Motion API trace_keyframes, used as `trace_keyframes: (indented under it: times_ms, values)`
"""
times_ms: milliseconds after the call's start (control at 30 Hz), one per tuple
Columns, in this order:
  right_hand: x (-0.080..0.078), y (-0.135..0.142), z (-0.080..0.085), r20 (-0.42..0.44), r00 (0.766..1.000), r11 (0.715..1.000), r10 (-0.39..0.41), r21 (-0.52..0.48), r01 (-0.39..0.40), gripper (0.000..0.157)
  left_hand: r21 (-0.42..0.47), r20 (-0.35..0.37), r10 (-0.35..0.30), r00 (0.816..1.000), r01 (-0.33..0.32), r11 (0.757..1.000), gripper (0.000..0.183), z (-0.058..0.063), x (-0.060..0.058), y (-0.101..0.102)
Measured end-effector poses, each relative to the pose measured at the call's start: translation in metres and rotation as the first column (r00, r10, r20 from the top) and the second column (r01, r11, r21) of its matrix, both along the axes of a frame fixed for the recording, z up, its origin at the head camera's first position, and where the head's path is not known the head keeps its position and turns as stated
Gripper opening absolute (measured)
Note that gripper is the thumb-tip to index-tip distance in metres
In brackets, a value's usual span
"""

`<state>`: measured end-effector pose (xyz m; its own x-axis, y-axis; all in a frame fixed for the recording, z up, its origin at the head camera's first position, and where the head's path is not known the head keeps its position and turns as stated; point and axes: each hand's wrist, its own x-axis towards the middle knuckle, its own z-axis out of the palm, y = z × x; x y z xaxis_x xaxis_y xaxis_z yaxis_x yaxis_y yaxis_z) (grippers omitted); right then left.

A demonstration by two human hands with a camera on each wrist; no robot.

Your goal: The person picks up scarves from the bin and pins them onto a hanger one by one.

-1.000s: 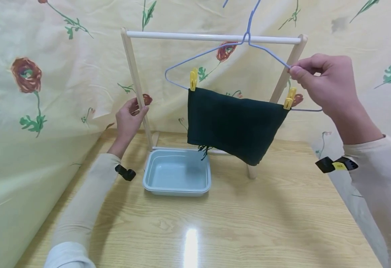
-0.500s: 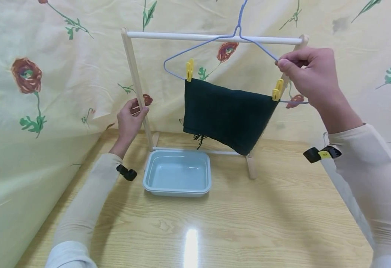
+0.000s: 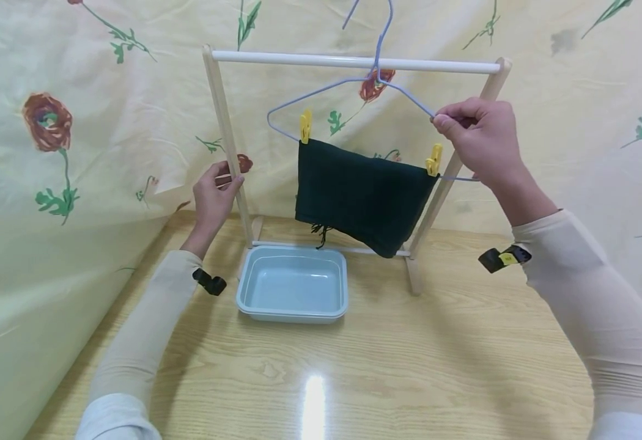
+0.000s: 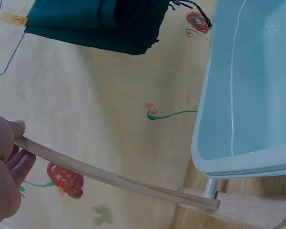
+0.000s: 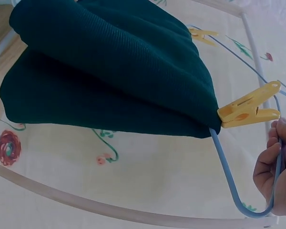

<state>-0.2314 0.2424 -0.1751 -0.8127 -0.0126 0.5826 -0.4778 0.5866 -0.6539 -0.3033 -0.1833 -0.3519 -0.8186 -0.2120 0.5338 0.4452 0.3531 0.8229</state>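
My right hand [image 3: 486, 139] pinches the right shoulder of a blue wire hanger [image 3: 321, 90]. A folded dark green fringed cloth [image 3: 365, 195] hangs over the hanger's lower bar. One yellow clothespin [image 3: 306, 126] grips the cloth at its left end, and another yellow clothespin [image 5: 250, 106] grips its right end near my fingers. The hanger's hook rises above the white top rod of a wooden rack, and its neck appears in front of that rod [image 3: 299, 58]. With thumb and fingers, my left hand [image 3: 212, 198] holds the rack's left post [image 3: 223, 116].
A light blue plastic basin [image 3: 292, 315] stands on the wood-grain table [image 3: 398, 360], at the foot of the rack's left side. The rack's right post [image 3: 436, 189] is partly behind the cloth and my right hand. Flower-patterned fabric [image 3: 106, 122] covers the wall behind and the left side.
My right hand has carried the hanger and cloth leftward, rising first and then sinking a little. My left hand keeps its hold on the post.
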Motion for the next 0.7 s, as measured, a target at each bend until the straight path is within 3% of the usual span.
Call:
trace_keyframes:
  times_ms: [467, 700]
  values:
    - [-0.004, -0.005, -0.025, -0.005, 0.999, 0.997, -0.051, 0.062, 0.051, 0.026, -0.008, -0.009, 0.0, 1.0, 0.0, 1.0, 0.035, -0.001, -0.001, -0.001]
    - [-0.005, -0.004, -0.036, 0.039, 0.996, 0.994, -0.084, 0.076, 0.081, 0.03, -0.006, -0.006, 0.0, 1.0, 0.0, 1.0, 0.035, -0.001, -0.002, -0.002]
